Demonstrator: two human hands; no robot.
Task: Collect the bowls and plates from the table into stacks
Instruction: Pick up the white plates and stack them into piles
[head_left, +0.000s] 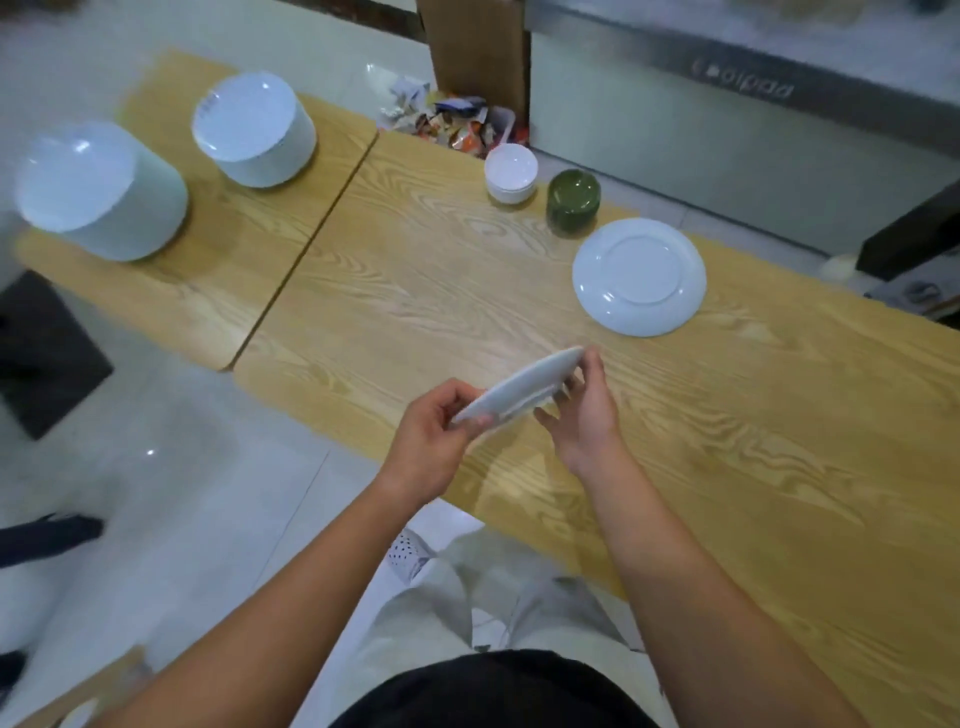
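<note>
A white plate (519, 389) held clear above the near edge of the wooden table (415, 291), steeply tilted, its underside toward the viewer. The left hand (434, 441) pinches the lower near rim between thumb and fingers; the right hand (582, 410) grasps the higher far rim, thumb on the edge and fingers beneath — both hands closed on the one plate. To the right and farther off, a second white plate (640, 276) lies upside down on the table, foot ring showing. Beyond it stand a stack of green bowls (573, 200) and, just beside it, a stack of white bowls (510, 171). Two tall stacks of plates (254, 130) (98, 189) stand well apart at the far left. The step appears to be turning or carrying the held plate toward a stack — best done by levelling it first, keeping both rims gripped, and lowering it squarely so the tall pile is not nudged.
</note>
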